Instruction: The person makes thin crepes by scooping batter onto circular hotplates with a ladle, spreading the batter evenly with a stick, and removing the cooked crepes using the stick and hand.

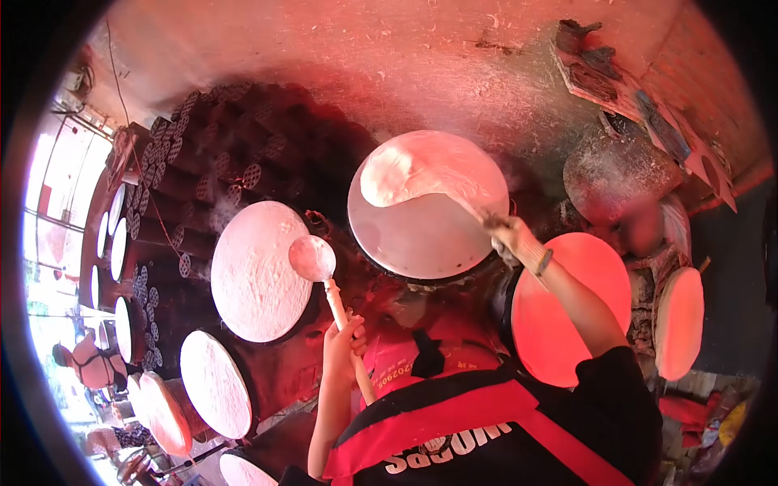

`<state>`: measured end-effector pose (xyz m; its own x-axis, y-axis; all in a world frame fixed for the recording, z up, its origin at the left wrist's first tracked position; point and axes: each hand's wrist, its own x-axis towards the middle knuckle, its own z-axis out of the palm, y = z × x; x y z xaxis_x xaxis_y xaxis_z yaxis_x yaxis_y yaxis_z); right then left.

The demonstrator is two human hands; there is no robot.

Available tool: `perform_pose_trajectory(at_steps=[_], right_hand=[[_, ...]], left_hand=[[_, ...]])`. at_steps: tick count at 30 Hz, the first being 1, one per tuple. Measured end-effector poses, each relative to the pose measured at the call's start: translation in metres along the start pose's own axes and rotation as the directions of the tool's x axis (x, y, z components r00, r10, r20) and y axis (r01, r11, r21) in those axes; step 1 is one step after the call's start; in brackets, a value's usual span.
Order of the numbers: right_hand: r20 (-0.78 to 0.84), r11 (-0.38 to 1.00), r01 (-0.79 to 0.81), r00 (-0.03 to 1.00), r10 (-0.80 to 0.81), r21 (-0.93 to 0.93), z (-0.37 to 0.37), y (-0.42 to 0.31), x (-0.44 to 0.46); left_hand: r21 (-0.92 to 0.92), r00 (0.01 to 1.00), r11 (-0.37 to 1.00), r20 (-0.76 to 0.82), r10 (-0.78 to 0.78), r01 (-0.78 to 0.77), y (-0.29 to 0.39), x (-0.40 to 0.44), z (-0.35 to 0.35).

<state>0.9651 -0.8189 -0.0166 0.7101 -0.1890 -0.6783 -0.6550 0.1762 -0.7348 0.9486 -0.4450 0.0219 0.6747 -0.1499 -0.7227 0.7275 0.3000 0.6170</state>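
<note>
My left hand (347,336) is closed around the pale handle of a long ladle (313,258), whose round bowl is raised beside a batter-covered round griddle (255,275). In front of me, a round griddle (421,239) has white batter (442,162) over its upper part; its lower part shows a bare grey surface. My right hand (515,239), with a band on the wrist, is closed at that griddle's right edge. A short brownish end pokes out of its fingers towards the batter, but I cannot make out what it is.
Another round griddle (571,316) glows pinkish red under my right forearm. More white rounds (216,385) stand at lower left. Stacked coal briquettes with holes (166,146) line the left wall. A dusty round pan (620,174) and leaning boards (596,77) are at upper right. A person (91,360) is far left.
</note>
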Motion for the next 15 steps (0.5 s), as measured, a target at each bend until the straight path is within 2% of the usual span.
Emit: perform_pose_trajectory(at_steps=[1, 4, 6, 7, 9, 10, 11, 12, 13, 14, 15], right_hand=[[-0.039, 0.992, 0.084, 0.996, -0.081, 0.095, -0.006, 0.005, 0.018], [-0.082, 0.979, 0.148, 0.987, -0.138, 0.138, 0.014, -0.009, 0.044], [0.134, 0.991, 0.134, 0.982, -0.132, -0.004, 0.027, -0.001, 0.063], [0.150, 0.992, 0.125, 0.981, -0.123, -0.002, 0.022, 0.007, 0.064], [0.335, 0.985, 0.169, 0.930, -0.148, -0.033, 0.004, 0.018, 0.048], [0.364, 0.991, 0.101, 0.929, -0.062, -0.090, -0.006, -0.003, 0.018], [0.427, 0.992, 0.115, 0.900, -0.084, -0.047, -0.024, 0.008, 0.036], [0.410, 0.991, 0.125, 0.907, -0.092, -0.052, -0.030, 0.000, 0.038], [0.389, 0.990, 0.133, 0.915, -0.102, -0.055, -0.035, -0.010, 0.042], [0.279, 0.980, 0.200, 0.942, -0.187, -0.019, -0.035, 0.014, 0.091], [0.281, 0.981, 0.194, 0.942, -0.183, -0.010, -0.030, 0.003, 0.092]], left_hand=[[0.002, 1.000, 1.000, -0.009, 0.005, -0.005, 0.000, -0.002, 0.002], [0.008, 1.000, 1.000, -0.021, 0.021, -0.021, -0.004, -0.010, 0.009], [-0.014, 0.994, 1.000, -0.109, 0.020, -0.022, -0.011, -0.018, 0.015], [-0.014, 0.992, 1.000, -0.128, 0.020, -0.022, -0.014, -0.025, 0.017], [0.023, 0.970, 1.000, -0.244, 0.016, -0.011, -0.022, -0.037, 0.023], [0.022, 0.966, 1.000, -0.259, 0.021, -0.016, -0.029, -0.040, 0.023], [0.058, 0.945, 0.998, -0.323, 0.057, -0.040, -0.038, -0.042, 0.022], [0.099, 0.919, 0.993, -0.384, 0.091, -0.057, -0.046, -0.046, 0.020], [0.105, 0.915, 0.993, -0.394, 0.089, -0.052, -0.052, -0.049, 0.018], [0.101, 0.917, 0.994, -0.394, 0.066, -0.028, -0.056, -0.053, 0.017], [0.099, 0.918, 0.995, -0.393, 0.043, -0.005, -0.059, -0.056, 0.015]])
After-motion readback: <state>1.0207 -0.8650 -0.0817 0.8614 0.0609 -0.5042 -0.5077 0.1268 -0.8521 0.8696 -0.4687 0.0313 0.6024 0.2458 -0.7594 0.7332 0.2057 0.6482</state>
